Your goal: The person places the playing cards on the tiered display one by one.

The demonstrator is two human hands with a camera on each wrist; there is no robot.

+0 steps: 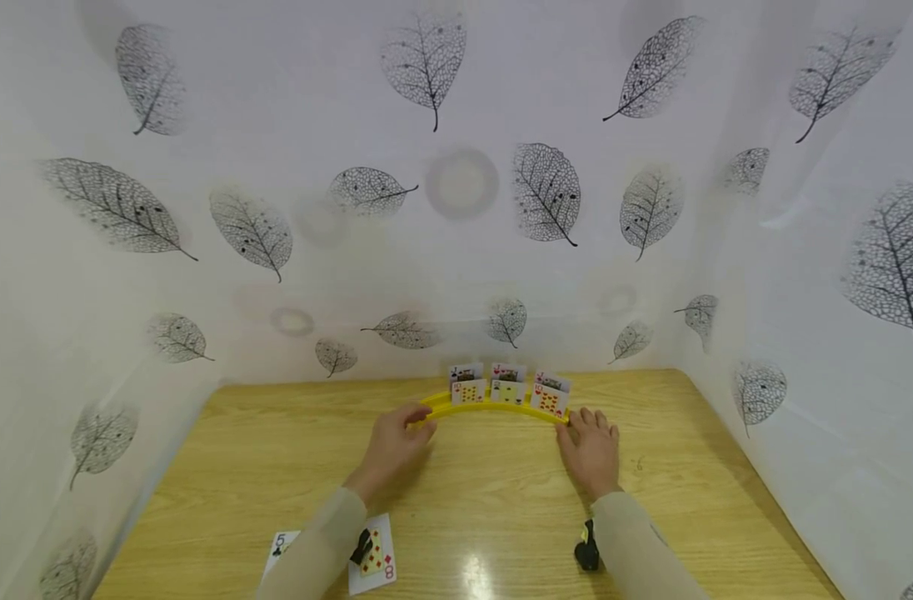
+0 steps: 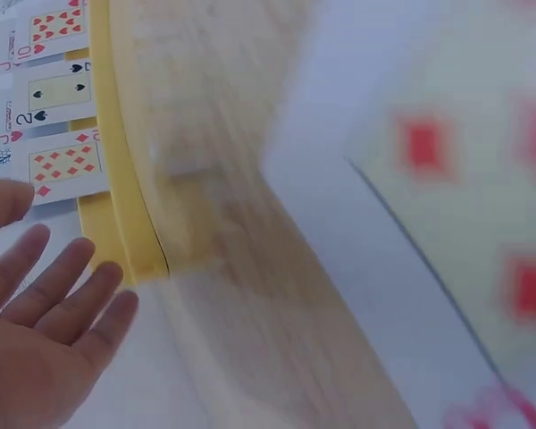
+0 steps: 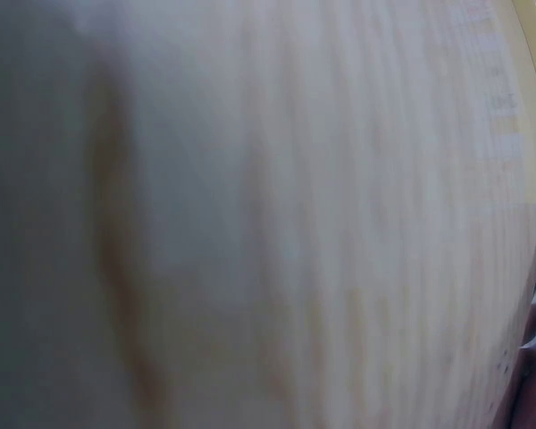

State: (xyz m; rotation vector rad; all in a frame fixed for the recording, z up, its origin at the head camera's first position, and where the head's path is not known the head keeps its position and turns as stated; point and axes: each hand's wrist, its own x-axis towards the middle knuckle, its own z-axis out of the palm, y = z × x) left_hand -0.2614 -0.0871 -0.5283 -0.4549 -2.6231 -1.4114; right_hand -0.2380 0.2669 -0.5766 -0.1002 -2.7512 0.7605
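A curved yellow card holder (image 1: 509,407) stands at the back of the table. Its front row has a ten of diamonds (image 1: 468,392), a two of spades (image 1: 508,393) and a ten of hearts (image 1: 550,401); three jacks stand behind them. At the holder's left end is my left hand (image 1: 392,442), thumb on the near side. In the left wrist view its fingers (image 2: 62,290) are loosely spread beside that end. My right hand (image 1: 593,454) lies at the right end, fingers extended and thumb tip against the holder. The right wrist view shows mostly blurred tabletop.
Near the left forearm lie an eight of diamonds (image 1: 383,557) and a partly covered five of clubs (image 1: 280,545). A small black object (image 1: 587,552) is beside the right sleeve. White leaf-print cloth (image 1: 456,267) encloses the wooden table (image 1: 486,492) at the back and sides.
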